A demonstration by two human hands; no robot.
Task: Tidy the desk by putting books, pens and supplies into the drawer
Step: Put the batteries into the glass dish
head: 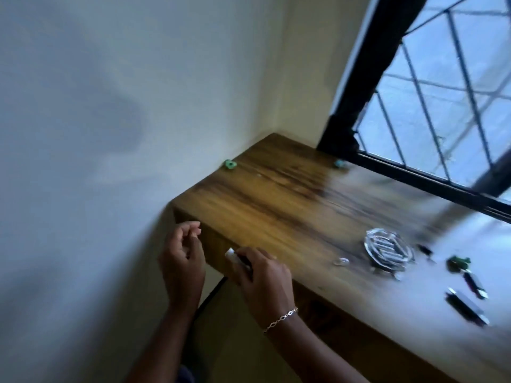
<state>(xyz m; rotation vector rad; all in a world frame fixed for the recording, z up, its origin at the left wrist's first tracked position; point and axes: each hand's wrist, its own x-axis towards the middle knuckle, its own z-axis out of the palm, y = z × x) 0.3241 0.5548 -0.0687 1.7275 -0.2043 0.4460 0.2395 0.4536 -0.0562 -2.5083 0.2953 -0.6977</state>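
The frame is motion-blurred. A wooden desk (276, 200) runs along a window, and its front face (215, 244) below the left end is where both hands are. My right hand (262, 275), with a bracelet on the wrist, grips a small object with a white end (230, 253) at the desk's front edge. My left hand (181, 258) hovers beside the desk's left corner with loosely curled fingers and holds nothing. At the right on the desktop lie two dark pens (467, 306), a green item (457, 262) and a round glass dish (388, 251).
A white wall stands to the left and behind the desk. A barred window (442, 92) with a black frame rises at the right. Two small green objects (230, 163) sit at the desk's far edge. A dark cable (210, 297) hangs under the desk.
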